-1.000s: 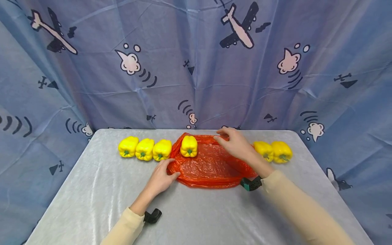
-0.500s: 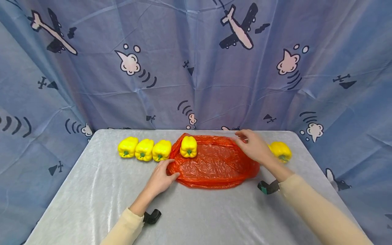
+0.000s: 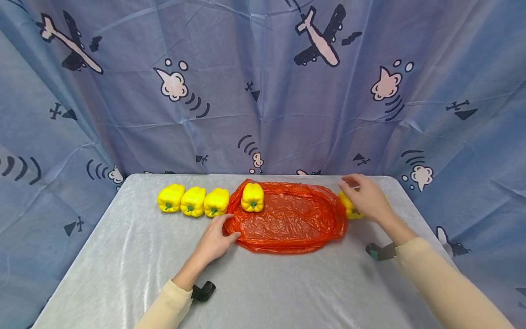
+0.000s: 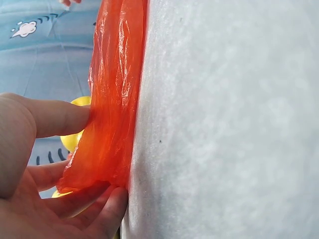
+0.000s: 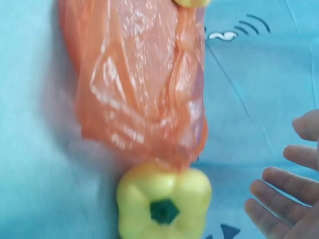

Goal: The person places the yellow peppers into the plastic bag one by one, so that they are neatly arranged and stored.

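Observation:
An orange-red plastic bag (image 3: 287, 219) lies spread with its mouth up, mid-table, and a yellow bell pepper (image 3: 252, 197) sits inside its left end. My left hand (image 3: 215, 237) holds the bag's left end, thumb and fingers curled about the thin plastic (image 4: 112, 99). To the right, my right hand (image 3: 367, 194) hovers over a yellow bell pepper (image 3: 348, 208) that stands against the bag's right end. Its fingers are spread and loosely bent, with nothing between them. That pepper (image 5: 164, 204) shows its green stem in the right wrist view. Another pepper is mostly hidden behind this hand.
Left of the bag, a row of three yellow bell peppers (image 3: 193, 201) stands near the back of the pale cloth-covered table (image 3: 263, 292). Behind the table hangs a blue curtain (image 3: 263, 91) with airplane prints.
My right hand has moved right, from above the bag to over the right-hand peppers. My left hand and the bag stay in place.

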`<action>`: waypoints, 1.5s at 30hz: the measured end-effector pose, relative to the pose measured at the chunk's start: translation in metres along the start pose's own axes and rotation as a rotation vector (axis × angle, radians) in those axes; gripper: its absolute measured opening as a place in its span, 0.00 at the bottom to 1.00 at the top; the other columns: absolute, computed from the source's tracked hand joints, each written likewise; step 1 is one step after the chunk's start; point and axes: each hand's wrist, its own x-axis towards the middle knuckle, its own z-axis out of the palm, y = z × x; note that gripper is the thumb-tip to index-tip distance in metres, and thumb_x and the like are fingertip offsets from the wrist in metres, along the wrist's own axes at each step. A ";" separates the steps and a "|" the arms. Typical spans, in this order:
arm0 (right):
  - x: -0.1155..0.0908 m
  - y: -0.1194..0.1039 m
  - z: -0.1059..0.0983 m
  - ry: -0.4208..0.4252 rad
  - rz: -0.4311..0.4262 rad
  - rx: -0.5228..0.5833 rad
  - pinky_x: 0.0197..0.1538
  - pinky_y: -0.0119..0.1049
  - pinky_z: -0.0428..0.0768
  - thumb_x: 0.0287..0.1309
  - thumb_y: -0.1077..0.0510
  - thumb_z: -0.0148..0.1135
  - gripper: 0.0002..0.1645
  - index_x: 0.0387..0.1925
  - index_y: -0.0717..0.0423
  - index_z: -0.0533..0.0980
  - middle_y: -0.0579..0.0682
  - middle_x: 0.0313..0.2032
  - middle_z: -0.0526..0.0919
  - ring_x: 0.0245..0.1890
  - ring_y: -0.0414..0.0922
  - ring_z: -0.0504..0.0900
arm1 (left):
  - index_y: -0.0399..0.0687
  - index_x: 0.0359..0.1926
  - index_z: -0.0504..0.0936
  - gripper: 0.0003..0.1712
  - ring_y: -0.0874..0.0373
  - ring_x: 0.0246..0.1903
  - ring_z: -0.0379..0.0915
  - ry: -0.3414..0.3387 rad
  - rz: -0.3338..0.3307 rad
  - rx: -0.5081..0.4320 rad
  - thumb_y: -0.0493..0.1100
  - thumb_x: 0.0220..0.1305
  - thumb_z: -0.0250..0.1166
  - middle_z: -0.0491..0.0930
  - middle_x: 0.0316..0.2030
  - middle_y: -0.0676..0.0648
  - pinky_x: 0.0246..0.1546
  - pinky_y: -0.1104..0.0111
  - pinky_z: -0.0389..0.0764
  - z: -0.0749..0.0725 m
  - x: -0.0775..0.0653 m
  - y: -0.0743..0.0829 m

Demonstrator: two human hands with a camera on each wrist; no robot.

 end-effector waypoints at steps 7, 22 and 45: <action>0.000 0.025 -0.011 0.063 -0.014 0.002 0.56 0.63 0.77 0.75 0.45 0.52 0.29 0.58 0.68 0.75 0.69 0.53 0.80 0.51 0.65 0.79 | 0.37 0.65 0.74 0.32 0.40 0.64 0.68 0.007 0.005 -0.001 0.43 0.62 0.72 0.73 0.62 0.35 0.66 0.46 0.67 -0.001 0.000 0.000; -0.007 0.063 -0.026 0.071 0.124 -0.018 0.57 0.66 0.73 0.75 0.39 0.48 0.37 0.64 0.67 0.71 0.71 0.61 0.73 0.58 0.67 0.72 | 0.37 0.65 0.74 0.33 0.40 0.65 0.68 0.011 0.010 0.005 0.43 0.61 0.72 0.73 0.62 0.35 0.67 0.47 0.66 -0.002 0.001 -0.003; -0.011 0.108 -0.011 -0.084 0.165 -0.007 0.62 0.71 0.66 0.74 0.37 0.50 0.44 0.67 0.74 0.65 0.76 0.65 0.66 0.63 0.72 0.66 | 0.38 0.65 0.74 0.32 0.40 0.65 0.67 -0.003 0.001 0.010 0.43 0.63 0.71 0.72 0.63 0.36 0.67 0.46 0.66 0.000 0.001 -0.001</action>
